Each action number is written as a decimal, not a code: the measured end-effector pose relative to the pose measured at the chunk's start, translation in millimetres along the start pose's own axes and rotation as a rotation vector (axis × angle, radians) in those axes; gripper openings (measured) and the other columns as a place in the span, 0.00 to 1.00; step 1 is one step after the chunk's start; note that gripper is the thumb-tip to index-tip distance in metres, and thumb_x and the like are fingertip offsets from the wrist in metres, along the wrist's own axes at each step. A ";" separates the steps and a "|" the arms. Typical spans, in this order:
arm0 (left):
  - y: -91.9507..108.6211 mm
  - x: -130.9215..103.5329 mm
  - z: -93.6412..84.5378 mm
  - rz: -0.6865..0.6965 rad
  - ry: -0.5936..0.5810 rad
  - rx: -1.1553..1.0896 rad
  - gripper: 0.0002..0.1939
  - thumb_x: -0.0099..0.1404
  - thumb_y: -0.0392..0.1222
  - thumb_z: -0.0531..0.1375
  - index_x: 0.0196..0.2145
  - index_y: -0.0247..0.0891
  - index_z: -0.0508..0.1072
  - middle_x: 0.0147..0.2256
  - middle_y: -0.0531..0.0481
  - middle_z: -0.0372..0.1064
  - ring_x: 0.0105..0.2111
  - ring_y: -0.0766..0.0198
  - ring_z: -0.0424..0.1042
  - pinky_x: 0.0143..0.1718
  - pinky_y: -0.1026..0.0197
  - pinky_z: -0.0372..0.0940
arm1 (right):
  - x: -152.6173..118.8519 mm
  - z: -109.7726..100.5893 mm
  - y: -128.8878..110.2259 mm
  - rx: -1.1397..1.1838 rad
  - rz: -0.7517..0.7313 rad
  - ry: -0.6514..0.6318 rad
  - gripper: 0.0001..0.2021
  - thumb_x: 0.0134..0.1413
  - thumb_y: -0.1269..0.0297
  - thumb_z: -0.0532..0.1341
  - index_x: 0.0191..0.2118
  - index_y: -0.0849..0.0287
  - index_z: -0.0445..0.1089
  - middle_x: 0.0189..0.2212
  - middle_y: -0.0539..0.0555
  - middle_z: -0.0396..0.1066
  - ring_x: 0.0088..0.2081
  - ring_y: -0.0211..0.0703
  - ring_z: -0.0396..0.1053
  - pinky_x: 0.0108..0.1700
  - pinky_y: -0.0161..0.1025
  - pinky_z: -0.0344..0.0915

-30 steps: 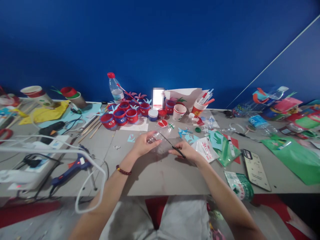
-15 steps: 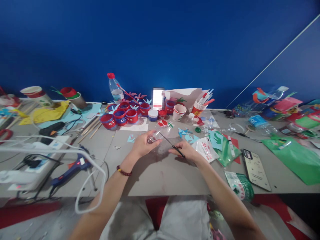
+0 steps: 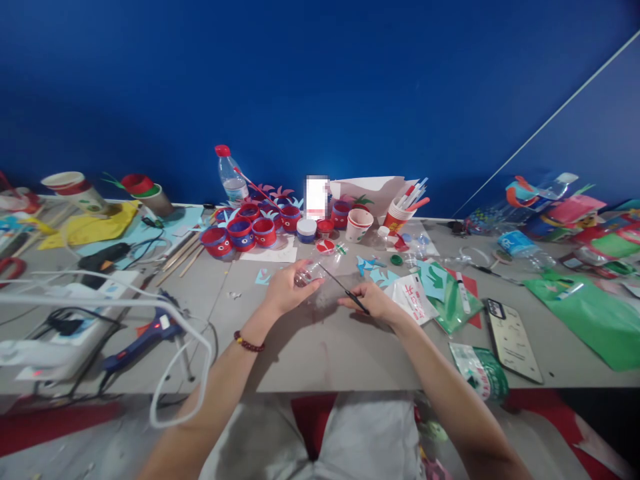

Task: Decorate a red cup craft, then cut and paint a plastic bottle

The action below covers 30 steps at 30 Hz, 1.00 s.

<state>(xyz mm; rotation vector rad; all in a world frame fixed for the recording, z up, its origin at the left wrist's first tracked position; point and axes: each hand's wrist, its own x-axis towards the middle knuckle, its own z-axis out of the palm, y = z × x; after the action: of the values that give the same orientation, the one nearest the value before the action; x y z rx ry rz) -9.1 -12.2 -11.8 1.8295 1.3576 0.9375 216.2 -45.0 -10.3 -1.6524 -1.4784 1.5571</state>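
My left hand is closed on a piece of clear plastic bottle, its thumb pressed along the near side. A pair of dark scissors is gripped in my right hand, the blades pointing away to the left and meeting the clear plastic. How far the blades are apart cannot be made out. Just beyond lie a red-and-white round piece and blue paper cutouts. A white packet lies right of my right hand.
Red and blue paper cups with eyes stand at the back, near a red-capped bottle and a cup of markers. At left are a glue gun, power strip and loose cables. A phone lies right.
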 end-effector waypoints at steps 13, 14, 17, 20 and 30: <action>0.7 0.2 -0.2 -0.004 -0.003 0.037 0.31 0.55 0.58 0.63 0.51 0.36 0.71 0.36 0.45 0.76 0.31 0.59 0.74 0.36 0.57 0.69 | -0.6 1.9 6.5 0.012 -0.005 -0.012 0.26 0.40 0.45 0.68 0.15 0.58 0.55 0.06 0.42 0.51 0.11 0.29 0.51 0.13 0.29 0.51; 0.2 0.2 0.3 -0.008 -0.005 0.028 0.32 0.55 0.58 0.63 0.52 0.36 0.71 0.37 0.45 0.76 0.31 0.60 0.74 0.36 0.57 0.69 | 0.0 2.0 7.6 0.021 0.001 0.001 0.27 0.39 0.46 0.69 0.15 0.58 0.55 0.06 0.41 0.50 0.11 0.28 0.50 0.14 0.29 0.54; -0.6 -0.6 2.1 -0.009 -0.003 -0.016 0.33 0.54 0.57 0.64 0.53 0.36 0.70 0.38 0.45 0.75 0.31 0.62 0.74 0.37 0.59 0.70 | 0.3 1.9 7.5 0.033 0.029 0.031 0.26 0.37 0.47 0.70 0.16 0.58 0.55 0.07 0.40 0.49 0.13 0.28 0.50 0.17 0.29 0.58; 0.6 -2.5 4.0 0.029 0.014 -0.027 0.33 0.54 0.56 0.65 0.53 0.36 0.70 0.37 0.46 0.75 0.30 0.62 0.73 0.37 0.59 0.70 | -1.1 1.3 3.9 0.009 0.028 0.029 0.26 0.35 0.48 0.71 0.16 0.58 0.55 0.08 0.41 0.51 0.14 0.29 0.51 0.17 0.30 0.58; 3.2 -7.3 10.6 0.138 0.113 0.195 0.28 0.54 0.55 0.65 0.50 0.41 0.71 0.39 0.45 0.77 0.35 0.57 0.75 0.39 0.56 0.69 | 1.1 0.4 5.6 -0.008 -0.067 -0.012 0.27 0.39 0.46 0.68 0.15 0.58 0.54 0.10 0.42 0.50 0.16 0.28 0.49 0.17 0.29 0.51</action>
<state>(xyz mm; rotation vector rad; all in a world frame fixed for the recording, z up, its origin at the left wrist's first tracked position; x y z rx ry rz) 0.0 -21.1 -15.8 2.0664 1.4498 1.0235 217.9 -46.1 -15.6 -1.5845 -1.5318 1.5292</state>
